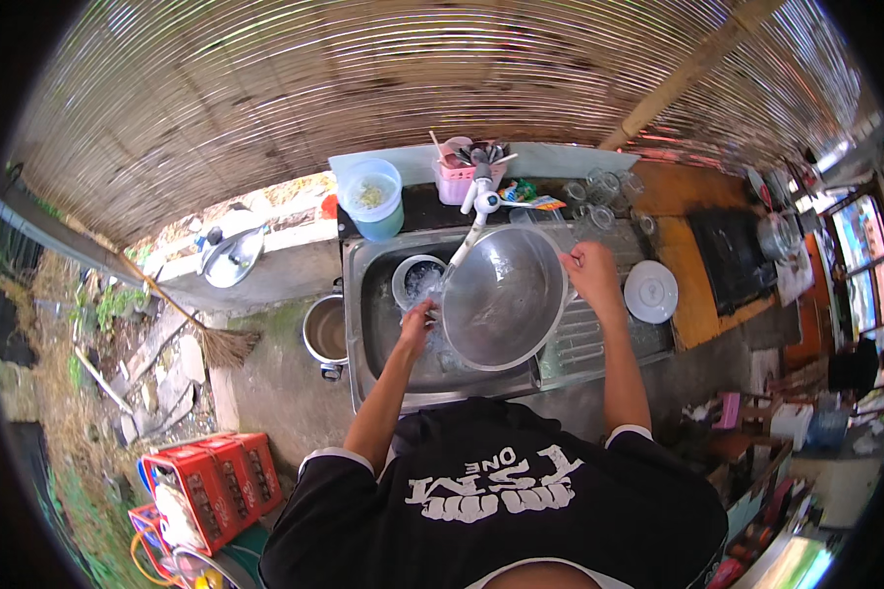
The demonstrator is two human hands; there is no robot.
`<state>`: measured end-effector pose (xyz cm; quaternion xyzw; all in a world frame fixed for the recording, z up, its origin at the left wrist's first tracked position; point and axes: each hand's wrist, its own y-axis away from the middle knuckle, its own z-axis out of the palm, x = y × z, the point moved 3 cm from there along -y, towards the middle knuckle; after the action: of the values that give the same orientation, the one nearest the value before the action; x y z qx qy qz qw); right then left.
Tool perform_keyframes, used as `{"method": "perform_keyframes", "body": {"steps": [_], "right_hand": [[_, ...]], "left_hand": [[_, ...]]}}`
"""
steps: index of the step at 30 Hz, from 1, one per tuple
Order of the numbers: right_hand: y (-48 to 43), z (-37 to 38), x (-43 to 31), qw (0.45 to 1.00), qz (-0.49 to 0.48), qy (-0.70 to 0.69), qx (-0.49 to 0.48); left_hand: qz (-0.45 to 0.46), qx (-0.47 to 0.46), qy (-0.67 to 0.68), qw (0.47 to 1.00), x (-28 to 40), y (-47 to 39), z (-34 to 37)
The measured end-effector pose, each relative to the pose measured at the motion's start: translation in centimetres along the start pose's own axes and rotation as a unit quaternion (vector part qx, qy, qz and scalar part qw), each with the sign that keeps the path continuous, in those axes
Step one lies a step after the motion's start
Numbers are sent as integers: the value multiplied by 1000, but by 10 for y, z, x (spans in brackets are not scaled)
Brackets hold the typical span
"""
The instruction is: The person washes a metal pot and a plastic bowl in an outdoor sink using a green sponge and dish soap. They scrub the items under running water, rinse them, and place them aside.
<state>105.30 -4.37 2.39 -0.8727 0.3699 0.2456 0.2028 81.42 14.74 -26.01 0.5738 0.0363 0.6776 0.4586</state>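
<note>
A large round metal pan (504, 294) is held tilted over the stainless steel sink (374, 368). My right hand (589, 272) grips its right rim, near the handle. At the pan's left edge, the fingers of my left hand (417, 327) are curled around the rim; part of that grip is hidden. A white faucet (479, 221) reaches over the basin, and water runs from its spout beside the pan's left rim. Below the stream, a small white-rimmed container (412, 276) in the basin holds splashing water. The pan covers the right part of the basin.
Behind the sink stand a blue-green bucket (372, 202) and a pink utensil basket (460, 180). Several glass jars (604, 191) crowd the back right. A white plate (650, 291) lies right of the ribbed drainboard (578, 346). A metal pot (326, 329) sits left of the sink.
</note>
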Motion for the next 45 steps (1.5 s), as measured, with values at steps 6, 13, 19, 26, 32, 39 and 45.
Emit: {"method": "perform_keyframes", "body": {"steps": [6,13,19,26,32,39,45], "right_hand": [[-18,70,80,989,18,-28,-143],[-9,217,105,943,58,-180,-275],[7,275,66,939,32,-156,-305],[11,306,47,935,2,-192,-298],[15,303,39,960,-42,-187,-205],[18,276,9,896,86,-383,-206],[15,251,3,910,130,-302,-251]], "left_hand": [[172,86,-35,981,73,50,-33],[253,183,-208,927,150,118,-64],[284,277,-262,880,188,145,-65],[256,242,-301,886,227,178,-35],[325,252,-374,832,254,189,6],[401,216,-483,748,256,181,61],[430,221,-509,712,255,181,73]]}}
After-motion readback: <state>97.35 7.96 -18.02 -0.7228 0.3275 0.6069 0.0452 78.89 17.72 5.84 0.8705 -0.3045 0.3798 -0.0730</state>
